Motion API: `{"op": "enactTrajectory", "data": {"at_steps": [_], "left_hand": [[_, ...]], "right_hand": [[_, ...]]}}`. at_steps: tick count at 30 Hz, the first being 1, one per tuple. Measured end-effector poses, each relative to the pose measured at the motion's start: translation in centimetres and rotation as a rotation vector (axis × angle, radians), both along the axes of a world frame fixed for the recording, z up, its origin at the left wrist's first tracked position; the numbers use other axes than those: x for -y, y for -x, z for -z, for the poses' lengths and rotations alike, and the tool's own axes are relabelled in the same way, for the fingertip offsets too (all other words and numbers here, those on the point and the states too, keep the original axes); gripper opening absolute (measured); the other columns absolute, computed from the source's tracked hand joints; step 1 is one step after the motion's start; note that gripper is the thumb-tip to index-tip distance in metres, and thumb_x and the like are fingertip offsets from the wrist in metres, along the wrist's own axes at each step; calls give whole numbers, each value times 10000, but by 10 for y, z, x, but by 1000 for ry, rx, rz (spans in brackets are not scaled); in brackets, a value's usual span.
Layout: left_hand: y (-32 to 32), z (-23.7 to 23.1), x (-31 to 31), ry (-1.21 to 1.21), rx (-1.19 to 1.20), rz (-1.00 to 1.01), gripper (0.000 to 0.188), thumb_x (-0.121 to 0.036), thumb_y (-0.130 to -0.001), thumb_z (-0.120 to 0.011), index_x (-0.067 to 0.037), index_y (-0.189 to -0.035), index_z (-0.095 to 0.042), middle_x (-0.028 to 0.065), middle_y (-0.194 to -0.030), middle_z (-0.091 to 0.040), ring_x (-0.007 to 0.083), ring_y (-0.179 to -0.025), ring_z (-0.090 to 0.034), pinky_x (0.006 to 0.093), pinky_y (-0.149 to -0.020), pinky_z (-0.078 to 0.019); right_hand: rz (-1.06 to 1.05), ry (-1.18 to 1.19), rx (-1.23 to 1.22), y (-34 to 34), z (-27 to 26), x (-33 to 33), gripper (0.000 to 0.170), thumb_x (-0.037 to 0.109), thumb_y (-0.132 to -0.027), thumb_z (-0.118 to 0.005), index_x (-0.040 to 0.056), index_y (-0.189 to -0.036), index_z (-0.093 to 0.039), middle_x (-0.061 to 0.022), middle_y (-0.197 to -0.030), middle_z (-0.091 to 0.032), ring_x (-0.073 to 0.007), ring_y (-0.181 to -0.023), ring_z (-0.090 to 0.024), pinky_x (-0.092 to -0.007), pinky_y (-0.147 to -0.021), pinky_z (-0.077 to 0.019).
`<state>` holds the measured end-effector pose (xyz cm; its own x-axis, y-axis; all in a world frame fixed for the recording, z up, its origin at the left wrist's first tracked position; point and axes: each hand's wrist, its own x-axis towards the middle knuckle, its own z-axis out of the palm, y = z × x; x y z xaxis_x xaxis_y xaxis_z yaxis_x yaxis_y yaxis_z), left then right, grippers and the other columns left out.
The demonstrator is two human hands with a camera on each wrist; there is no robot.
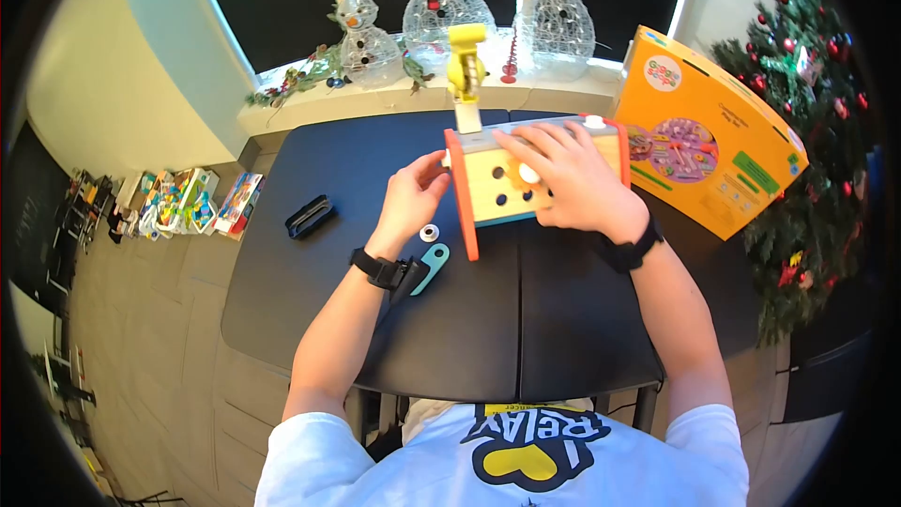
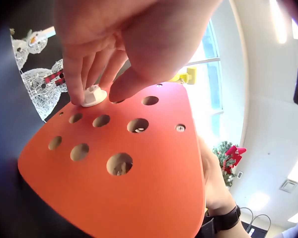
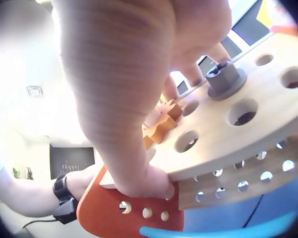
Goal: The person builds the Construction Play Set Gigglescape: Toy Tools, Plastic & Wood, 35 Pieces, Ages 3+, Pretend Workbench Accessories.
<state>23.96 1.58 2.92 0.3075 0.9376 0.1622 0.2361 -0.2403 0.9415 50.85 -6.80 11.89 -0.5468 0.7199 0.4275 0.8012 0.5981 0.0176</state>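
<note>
A wooden toy workbench with red end panels stands tilted over the table. My right hand grips its right part, fingers over the top and thumb at the lower edge. At the left red panel, my left hand pinches a white plastic hex bolt seated against one of the holes. The right wrist view shows a grey hex bolt and an orange gear on the holed wooden face. A yellow piece rises from the top left corner.
Below my left wrist lie a turquoise wrench and a small white ring-shaped piece. A black tray-like case sits further left. The orange toy box stands at the right, beside a decorated tree. Wire snowmen line the window ledge.
</note>
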Motion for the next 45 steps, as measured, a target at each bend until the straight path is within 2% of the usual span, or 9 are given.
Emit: {"op": "enactTrajectory", "data": {"at_steps": [3, 8, 16, 21, 24, 29, 33, 39, 45], "left_hand": [[4, 10, -17, -22, -8, -41, 463, -94, -1027, -651, 16, -1472, -589, 190, -1292, -743, 231, -1191, -709, 342, -1022, -545], [8, 18, -36, 89, 65, 28, 486, -80, -1034, -616, 31, -1503, -552, 174, -1440, -666, 224, -1304, -639, 338, -1087, -490], [3, 17, -34, 151, -43, 75, 459, -117, -1047, -594, 22, -1485, -585, 165, -1391, -696, 218, -1304, -631, 344, -1103, -473], [0, 16, -13, 140, -325, 63, 461, -318, -984, -712, 50, -1262, -724, 168, -1092, -798, 229, -1010, -747, 376, -912, -572], [0, 10, 2, 114, -358, 25, 456, -324, -990, -700, 47, -1253, -724, 190, -1083, -794, 241, -994, -750, 382, -911, -574], [9, 23, 3, 160, -315, 85, 292, -129, -1008, -543, 23, -1181, -724, 118, -892, -743, 154, -714, -667, 334, -651, -541], [15, 22, 6, 140, -337, 83, 291, -116, -1002, -562, 24, -1210, -709, 158, -993, -773, 226, -831, -727, 365, -743, -569], [38, 28, 6, -142, -637, 102, 305, -111, -910, -743, 2, -1192, -724, 191, -1133, -760, 366, -1050, -725, 438, -933, -584], [40, 42, 10, -291, -781, 183, 178, -104, -883, -757, -20, -1040, -771, 163, -1040, -704, 376, -1020, -680, 433, -909, -571]], "right_hand": [[15, 56, -21, 7, -2, -17, 1102, 95, -636, -843, 235, -1630, -391, -146, -1444, -566, -345, -1375, -524, -586, -1167, -349], [49, 102, -61, 12, 2, -45, 1101, 147, -614, -858, 226, -1617, -409, -158, -1446, -548, -369, -1382, -512, -609, -1210, -306], [102, 149, -134, 15, 15, -84, 1112, 333, -621, -906, 212, -1604, -398, -166, -1219, -708, -378, -1237, -628, -549, -1073, -421], [186, 464, -65, 19, 15, -86, 1013, 418, -699, -838, 197, -1582, -393, -215, -1160, -724, -423, -1135, -665, -516, -1026, -457], [180, 495, -29, 18, 14, -73, 972, 454, -735, -803, 210, -1586, -401, -220, -1177, -720, -424, -1129, -668, -519, -1000, -476], [158, 508, -44, 13, 18, -56, 932, 467, -758, -791, 219, -1578, -423, -227, -1198, -709, -420, -1146, -663, -514, -1021, -470], [150, 459, -52, 14, 12, -44, 933, 461, -777, -811, 200, -1585, -425, -230, -1329, -660, -410, -1295, -594, -522, -1117, -425], [3, 25, -177, 6, 24, -15, 787, 358, -869, -811, 183, -1559, -476, -195, -1518, -532, -373, -1474, -447, -572, -1252, -296], [-198, 45, -403, 16, 9, 4, 397, 121, -906, -747, 45, -1288, -675, -159, -1342, -634, -351, -1288, -587, -463, -1093, -484]]}}
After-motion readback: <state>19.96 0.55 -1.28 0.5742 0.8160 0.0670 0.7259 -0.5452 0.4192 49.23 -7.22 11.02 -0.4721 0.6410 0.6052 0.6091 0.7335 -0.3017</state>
